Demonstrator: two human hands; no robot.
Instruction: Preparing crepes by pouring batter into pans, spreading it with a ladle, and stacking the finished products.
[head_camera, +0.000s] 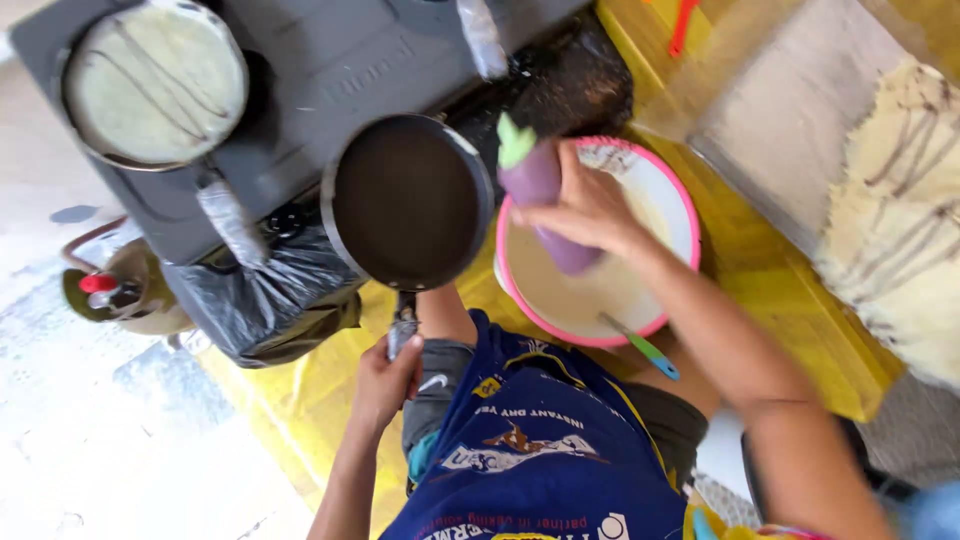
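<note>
Empty dark frying pan (408, 200) held level at frame centre, just off the edge of a grey stove top (330, 70). Left hand (385, 378) at 6 o'clock from the pan, closed tight around its foil-wrapped handle (402, 330). At 3 o'clock from the pan, right hand (583, 208) wrapped around a purple squeeze bottle (540, 195) with a pale green cap, tilted with cap toward the pan rim and body over a pink-rimmed bowl (680, 200) of pale batter. Ladle with a blue-green handle (645, 350) resting in the bowl at its 5 o'clock edge. At 10 o'clock from the held pan, second pan (155, 85) on the stove, filled with a pale round crepe streaked with dark lines, its own foil-wrapped handle pointing down toward 5 o'clock. Black plastic sheet (265, 295) bunched beneath the stove's near edge; gas cylinder with a red valve (110, 290) at 9 o'clock on the floor. Yellow table surface (780, 290) under the bowl. Grey tray (800, 110) at 2 o'clock, stack of finished streaked crepes (900, 240) at 3 o'clock. Blue printed apron (540, 450) at 6 o'clock.
</note>
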